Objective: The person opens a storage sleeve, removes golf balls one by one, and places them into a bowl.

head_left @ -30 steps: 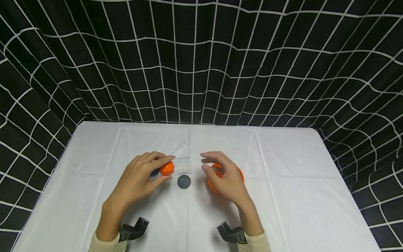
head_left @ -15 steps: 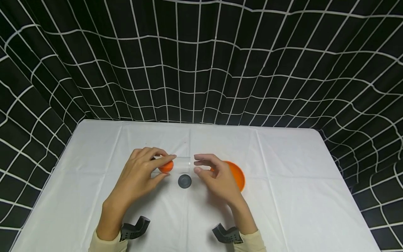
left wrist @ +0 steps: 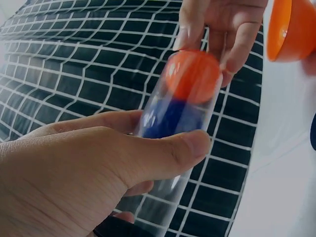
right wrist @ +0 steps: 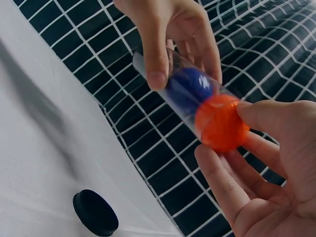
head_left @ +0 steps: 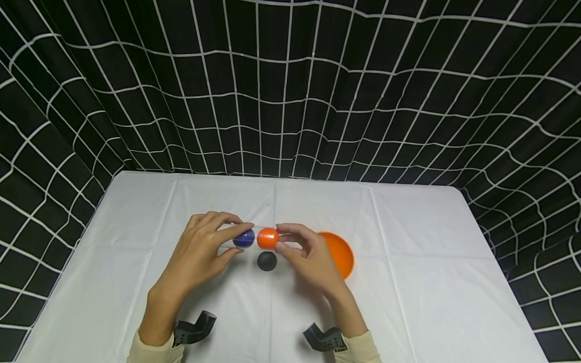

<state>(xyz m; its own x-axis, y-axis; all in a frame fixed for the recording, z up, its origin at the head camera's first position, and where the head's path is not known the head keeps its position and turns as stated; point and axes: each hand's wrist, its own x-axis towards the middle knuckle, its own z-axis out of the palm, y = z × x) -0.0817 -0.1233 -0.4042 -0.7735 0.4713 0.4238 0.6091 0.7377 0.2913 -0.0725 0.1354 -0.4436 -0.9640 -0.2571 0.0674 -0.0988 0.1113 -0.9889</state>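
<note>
From my end: left hand [head_left: 199, 253] grips the clear tube [left wrist: 170, 200], right hand [head_left: 314, 258] pinches the orange ball [head_left: 268, 239] at its mouth. Blue ball [head_left: 244, 239] sits inside, next to the orange one. Tube is up off the worktop [head_left: 408, 222], left of its middle, mouth pointing to the right edge; exact tilt I can't tell.

Progress, my read — tube uncapped, orange ball at the mouth but not free of it, blue ball deeper in. Black cap [head_left: 267, 261] lies loose on the near side of the tube, so anything with it isn't done. Orange bowl [head_left: 342, 257] is just beyond the right hand, partly hidden; no ball in the part I see.

Room: wide to the left and right edges, decent toward the far edge, where the grid curtain [head_left: 290, 116] hangs. Tightest spot — cap just beside the tube mouth.
</note>
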